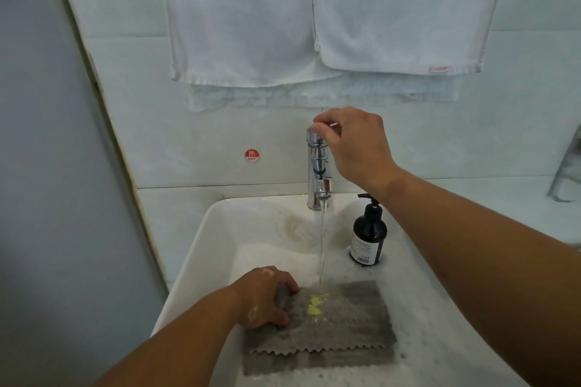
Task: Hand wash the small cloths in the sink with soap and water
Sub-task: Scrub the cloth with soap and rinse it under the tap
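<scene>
**Gripping cloth and tap at the sink**

Reaching in from the lower left, the left hand lay knuckles-up at the left edge of a grey cloth, fingers and thumb curled round a bunched fold of it. That cloth was spread flat in the foamy water of the white sink, overlapping a second grey cloth nearer the person. A smear of yellow soap sat on the upper cloth, just beside the fingers. The right arm stretched forward from the right edge, wrist bent downward, and the right hand pinched the top of the chrome tap with curled fingertips. A thin stream of water fell onto the cloth's far edge. A dark pump bottle stood on the rim at the right, while two white towels hung on the wall above.
</scene>
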### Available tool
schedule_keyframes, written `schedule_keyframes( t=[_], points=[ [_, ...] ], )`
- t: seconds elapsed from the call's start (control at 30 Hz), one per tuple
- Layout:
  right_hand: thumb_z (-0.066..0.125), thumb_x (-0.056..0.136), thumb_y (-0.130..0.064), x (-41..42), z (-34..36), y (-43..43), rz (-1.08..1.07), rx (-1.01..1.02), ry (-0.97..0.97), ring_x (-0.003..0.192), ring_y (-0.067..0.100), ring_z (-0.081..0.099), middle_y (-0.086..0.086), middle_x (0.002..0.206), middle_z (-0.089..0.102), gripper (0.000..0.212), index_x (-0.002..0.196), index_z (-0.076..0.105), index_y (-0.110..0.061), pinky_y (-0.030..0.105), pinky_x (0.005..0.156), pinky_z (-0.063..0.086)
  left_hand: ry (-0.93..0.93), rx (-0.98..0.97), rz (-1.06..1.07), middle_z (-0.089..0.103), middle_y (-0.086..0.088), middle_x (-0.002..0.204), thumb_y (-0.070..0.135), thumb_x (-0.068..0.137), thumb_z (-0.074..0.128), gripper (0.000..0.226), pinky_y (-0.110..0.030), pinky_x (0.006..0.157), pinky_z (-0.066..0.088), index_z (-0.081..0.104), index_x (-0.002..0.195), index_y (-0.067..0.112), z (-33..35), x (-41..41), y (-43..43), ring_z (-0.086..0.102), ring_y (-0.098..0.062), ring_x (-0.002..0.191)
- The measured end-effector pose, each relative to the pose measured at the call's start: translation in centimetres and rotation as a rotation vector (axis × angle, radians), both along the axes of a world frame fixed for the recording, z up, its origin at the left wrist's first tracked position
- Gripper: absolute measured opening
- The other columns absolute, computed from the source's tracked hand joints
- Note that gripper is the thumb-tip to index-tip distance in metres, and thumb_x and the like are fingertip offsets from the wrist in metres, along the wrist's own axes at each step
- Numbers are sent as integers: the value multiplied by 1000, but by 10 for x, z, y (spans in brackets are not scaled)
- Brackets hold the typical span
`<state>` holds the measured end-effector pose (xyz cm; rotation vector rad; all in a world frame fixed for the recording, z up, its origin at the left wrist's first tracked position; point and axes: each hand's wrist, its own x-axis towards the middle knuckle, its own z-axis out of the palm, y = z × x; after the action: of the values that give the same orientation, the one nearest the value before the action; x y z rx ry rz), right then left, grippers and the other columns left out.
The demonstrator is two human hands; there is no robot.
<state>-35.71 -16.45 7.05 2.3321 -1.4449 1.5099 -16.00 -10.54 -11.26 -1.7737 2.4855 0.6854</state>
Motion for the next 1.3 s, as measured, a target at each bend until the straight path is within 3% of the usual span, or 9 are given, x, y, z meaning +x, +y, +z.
schedule_keyframes(
  t=[1.3],
  points=[
    [63, 99, -26, 2, 3, -1, 13, 34, -9, 84, 5, 62, -4, 98, 75, 18, 104, 78, -17, -2, 70, 37, -76, -55, 20, 46, -1, 134, 38, 90, 73, 59, -33, 106, 45, 51, 143, 27, -7, -3, -3, 50, -24, 123]
  ],
)
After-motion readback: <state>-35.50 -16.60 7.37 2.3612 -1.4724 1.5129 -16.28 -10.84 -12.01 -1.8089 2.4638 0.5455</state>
